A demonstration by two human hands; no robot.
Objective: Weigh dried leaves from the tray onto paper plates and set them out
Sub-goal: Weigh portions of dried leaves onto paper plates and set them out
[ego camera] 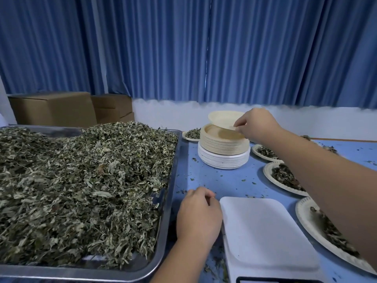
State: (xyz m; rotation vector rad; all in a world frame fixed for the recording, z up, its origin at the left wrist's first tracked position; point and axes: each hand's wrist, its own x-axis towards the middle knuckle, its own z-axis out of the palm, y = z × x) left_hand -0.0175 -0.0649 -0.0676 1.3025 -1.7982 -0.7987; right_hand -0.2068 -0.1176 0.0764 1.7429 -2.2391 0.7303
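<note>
Left side blocked: metal tray [175, 160] heaped with dried leaves [81, 180]. Narrow gap between tray rim and scale [265, 231], filled by left hand [199, 215]. Open strip of table [220, 180] ahead of the scale, up to the plate stack [223, 152], with only leaf crumbs on it. Right side crowded: row of leaf plates [267, 171] near the scale's right edge, right forearm [326, 176] crossing over them. Space above the stack taken by right hand [257, 125] pinching lifted plate [222, 118]. Behind the stack, one small plate [191, 134] of leaves, then wall [163, 113]. Free air above the scale platform.
</note>
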